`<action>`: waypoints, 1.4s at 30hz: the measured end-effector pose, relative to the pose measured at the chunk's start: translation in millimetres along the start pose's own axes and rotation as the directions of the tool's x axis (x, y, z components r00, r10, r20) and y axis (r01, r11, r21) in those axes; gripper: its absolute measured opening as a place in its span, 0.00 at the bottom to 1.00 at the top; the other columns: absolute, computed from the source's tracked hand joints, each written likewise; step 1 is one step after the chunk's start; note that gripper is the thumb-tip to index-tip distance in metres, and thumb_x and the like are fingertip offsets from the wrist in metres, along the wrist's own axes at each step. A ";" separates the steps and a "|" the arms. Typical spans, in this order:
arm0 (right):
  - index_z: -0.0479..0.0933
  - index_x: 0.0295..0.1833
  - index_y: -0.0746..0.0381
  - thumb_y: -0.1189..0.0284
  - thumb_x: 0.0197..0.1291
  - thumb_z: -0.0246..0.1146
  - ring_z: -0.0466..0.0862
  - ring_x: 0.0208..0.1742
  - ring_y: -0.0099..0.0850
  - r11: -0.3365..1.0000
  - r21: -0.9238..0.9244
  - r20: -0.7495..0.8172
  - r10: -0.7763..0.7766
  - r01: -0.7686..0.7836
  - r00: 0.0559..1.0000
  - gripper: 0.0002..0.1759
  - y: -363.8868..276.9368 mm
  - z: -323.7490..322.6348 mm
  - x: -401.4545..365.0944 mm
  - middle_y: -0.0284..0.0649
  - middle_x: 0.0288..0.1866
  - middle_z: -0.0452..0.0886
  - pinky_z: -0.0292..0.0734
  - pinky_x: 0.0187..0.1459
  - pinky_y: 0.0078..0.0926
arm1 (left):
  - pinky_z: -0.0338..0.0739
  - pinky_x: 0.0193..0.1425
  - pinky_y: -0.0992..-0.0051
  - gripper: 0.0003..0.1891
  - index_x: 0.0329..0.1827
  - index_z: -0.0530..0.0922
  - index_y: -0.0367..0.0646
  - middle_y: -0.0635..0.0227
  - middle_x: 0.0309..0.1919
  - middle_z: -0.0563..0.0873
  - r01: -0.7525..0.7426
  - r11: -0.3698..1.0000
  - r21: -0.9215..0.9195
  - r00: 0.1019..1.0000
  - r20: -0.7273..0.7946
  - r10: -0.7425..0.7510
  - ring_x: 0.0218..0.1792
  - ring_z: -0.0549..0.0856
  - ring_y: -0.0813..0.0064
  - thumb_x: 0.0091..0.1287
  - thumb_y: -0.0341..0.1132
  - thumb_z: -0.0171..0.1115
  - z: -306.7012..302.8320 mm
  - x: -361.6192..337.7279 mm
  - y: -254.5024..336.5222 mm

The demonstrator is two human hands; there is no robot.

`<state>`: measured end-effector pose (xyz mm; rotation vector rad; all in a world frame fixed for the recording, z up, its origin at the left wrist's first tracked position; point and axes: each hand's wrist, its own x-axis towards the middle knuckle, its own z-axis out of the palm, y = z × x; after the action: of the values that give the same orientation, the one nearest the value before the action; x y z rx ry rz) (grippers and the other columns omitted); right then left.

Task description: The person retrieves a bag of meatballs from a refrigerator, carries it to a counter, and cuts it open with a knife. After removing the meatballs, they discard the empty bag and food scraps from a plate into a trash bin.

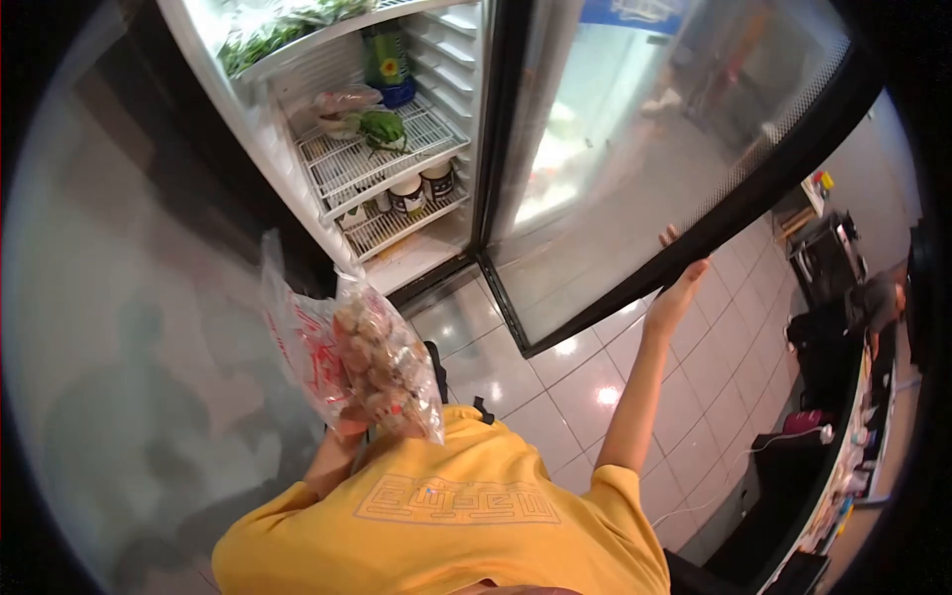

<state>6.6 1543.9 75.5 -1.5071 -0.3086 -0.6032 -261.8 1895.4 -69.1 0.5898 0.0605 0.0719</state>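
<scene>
My left hand (pixel 349 426) grips a clear plastic bag (pixel 382 362) with red print, held in front of my body. Round brownish pieces that look like mushrooms fill it, and the bag hides most of my fingers. Out to the right, my right hand (pixel 682 288) is closed around the dark-framed edge of the glass fridge door (pixel 625 198), with fingertips showing on the glass side. The door stands swung out from the fridge (pixel 421 263), whose wire shelves are exposed.
Inside the fridge, a leafy green bundle (pixel 384 130), a wrapped pack (pixel 342 109) and a green-blue bottle (pixel 388 64) share one shelf. Jars (pixel 407 194) stand below. A long cluttered counter (pixel 843 476) runs along the right, with a person (pixel 878 302) beside it.
</scene>
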 end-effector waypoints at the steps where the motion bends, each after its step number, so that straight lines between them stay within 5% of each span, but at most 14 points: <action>1: 0.58 0.70 0.65 0.37 0.72 0.38 0.80 0.60 0.39 1.000 0.016 -0.008 -0.014 0.014 1.000 0.42 -5.3 6.7 -9.2 0.51 0.62 0.77 0.69 0.64 0.37 | 0.69 0.72 0.55 0.44 0.78 0.57 0.47 0.60 0.73 0.67 -0.047 0.999 0.007 0.999 -0.013 0.047 0.70 0.71 0.56 0.64 0.58 0.64 0.7 -5.4 6.5; 5: 0.60 0.69 0.69 0.50 0.79 0.39 0.73 0.65 0.36 0.996 0.070 0.042 -0.054 0.051 0.998 0.32 -10.0 31.5 -58.0 0.48 0.66 0.72 0.63 0.69 0.33 | 0.70 0.72 0.55 0.44 0.78 0.57 0.47 0.60 0.73 0.67 -0.249 0.968 0.032 0.965 -0.070 0.251 0.70 0.71 0.57 0.65 0.58 0.64 2.0 -30.3 30.4; 7: 0.59 0.71 0.71 0.70 0.77 0.46 0.70 0.66 0.39 0.990 -0.143 0.044 -0.010 0.016 0.999 0.23 -13.7 44.0 -92.9 0.53 0.65 0.69 0.62 0.67 0.33 | 0.70 0.72 0.55 0.44 0.78 0.57 0.47 0.60 0.73 0.67 -0.328 0.943 0.049 0.938 -0.100 0.332 0.70 0.71 0.57 0.65 0.58 0.64 1.6 -45.0 35.9; 8: 0.59 0.71 0.71 0.70 0.77 0.46 0.70 0.66 0.39 0.992 -0.124 0.072 -0.012 0.021 0.997 0.23 -16.1 50.7 -107.5 0.53 0.65 0.69 0.62 0.67 0.33 | 0.70 0.72 0.55 0.43 0.78 0.57 0.47 0.60 0.73 0.67 -0.358 0.932 0.054 0.925 -0.116 0.362 0.70 0.71 0.57 0.65 0.58 0.64 1.9 -49.7 39.1; 10: 0.59 0.71 0.71 0.79 0.68 0.55 0.68 0.67 0.46 0.980 -0.164 0.285 -0.065 0.116 0.956 0.28 -19.4 66.4 -121.5 0.56 0.65 0.68 0.61 0.67 0.39 | 0.70 0.72 0.55 0.43 0.78 0.57 0.47 0.60 0.73 0.67 -0.417 0.907 0.055 0.896 -0.144 0.420 0.70 0.71 0.57 0.65 0.58 0.63 2.7 -57.0 39.1; 12: 0.58 0.72 0.68 0.81 0.58 0.62 0.67 0.67 0.53 0.849 -0.211 0.415 -0.371 0.485 0.831 0.36 -21.5 89.3 -121.6 0.57 0.66 0.66 0.61 0.67 0.45 | 0.70 0.72 0.55 0.43 0.78 0.57 0.47 0.60 0.73 0.67 -0.470 0.881 0.050 0.866 -0.167 0.471 0.70 0.71 0.57 0.65 0.58 0.63 2.1 -58.1 41.2; 17: 0.60 0.72 0.36 0.75 0.44 0.75 0.63 0.71 0.61 0.612 0.082 0.365 -0.753 0.786 0.548 0.49 -38.4 180.9 -115.0 0.48 0.73 0.58 0.63 0.66 0.59 | 0.70 0.72 0.56 0.42 0.78 0.57 0.47 0.61 0.73 0.67 -0.570 0.820 0.057 0.796 -0.211 0.568 0.70 0.71 0.57 0.66 0.58 0.63 -0.5 -62.1 47.3; 22: 0.81 0.56 0.31 0.67 0.53 0.68 0.62 0.71 0.55 0.377 0.142 0.335 -0.888 0.915 0.314 0.24 -27.9 288.6 -124.1 0.39 0.73 0.60 0.59 0.67 0.59 | 0.70 0.72 0.56 0.42 0.78 0.57 0.47 0.61 0.73 0.67 -0.633 0.771 0.070 0.733 -0.266 0.626 0.70 0.71 0.57 0.66 0.58 0.62 -13.8 -64.2 53.6; 24: 0.78 0.60 0.29 0.70 0.58 0.63 0.61 0.74 0.49 0.262 0.119 0.315 -0.925 0.958 0.214 0.26 -26.4 330.7 -134.3 0.32 0.75 0.62 0.56 0.70 0.58 | 0.70 0.72 0.56 0.42 0.78 0.57 0.47 0.61 0.73 0.67 -0.648 0.758 0.077 0.716 -0.278 0.641 0.70 0.71 0.57 0.67 0.58 0.62 -27.5 -65.0 55.2; 26: 0.82 0.56 0.32 0.70 0.52 0.68 0.61 0.73 0.49 0.182 0.123 0.310 -0.941 0.976 0.136 0.26 -26.3 364.0 -134.4 0.34 0.73 0.63 0.54 0.70 0.56 | 0.70 0.72 0.56 0.42 0.78 0.57 0.47 0.62 0.73 0.67 -0.652 0.753 0.089 0.704 -0.299 0.645 0.70 0.71 0.57 0.67 0.58 0.62 -35.6 -60.7 54.0; 32: 0.78 0.61 0.32 0.77 0.53 0.61 0.60 0.76 0.48 0.230 0.092 0.372 -0.910 0.969 0.181 0.31 11.0 434.2 -121.8 0.31 0.74 0.64 0.48 0.73 0.59 | 0.70 0.71 0.56 0.41 0.78 0.57 0.47 0.62 0.73 0.67 -0.652 0.751 0.098 0.671 -0.385 0.633 0.70 0.71 0.57 0.67 0.57 0.61 -36.8 -33.2 38.3; 36: 0.75 0.63 0.35 0.68 0.58 0.59 0.59 0.78 0.44 0.253 0.055 0.379 -0.900 0.966 0.214 0.26 9.5 473.1 -131.7 0.29 0.75 0.65 0.46 0.74 0.59 | 0.70 0.71 0.56 0.40 0.77 0.58 0.47 0.62 0.73 0.67 -0.638 0.764 0.097 0.671 -0.418 0.613 0.70 0.71 0.57 0.68 0.57 0.60 -46.0 -39.0 38.5; 38: 0.75 0.63 0.35 0.80 0.55 0.58 0.59 0.77 0.47 0.271 0.076 0.427 -0.878 0.959 0.215 0.33 10.6 491.5 -138.2 0.31 0.75 0.65 0.43 0.75 0.61 | 0.71 0.71 0.56 0.40 0.77 0.58 0.47 0.62 0.73 0.67 -0.622 0.777 0.094 0.679 -0.430 0.595 0.70 0.71 0.57 0.68 0.57 0.60 -51.3 -43.0 42.2; 42: 0.77 0.61 0.38 0.71 0.56 0.62 0.59 0.79 0.42 0.308 0.100 0.443 -0.865 0.946 0.235 0.26 16.3 502.7 -144.6 0.26 0.74 0.67 0.41 0.76 0.59 | 0.71 0.71 0.57 0.40 0.77 0.58 0.47 0.63 0.73 0.67 -0.538 0.837 0.100 0.735 -0.431 0.524 0.70 0.71 0.57 0.68 0.57 0.60 -56.3 -41.3 54.4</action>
<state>-15.4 2063.1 14.4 -1.5155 -1.6505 -1.2673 -310.1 1968.1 -83.9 0.5343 0.3354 0.7754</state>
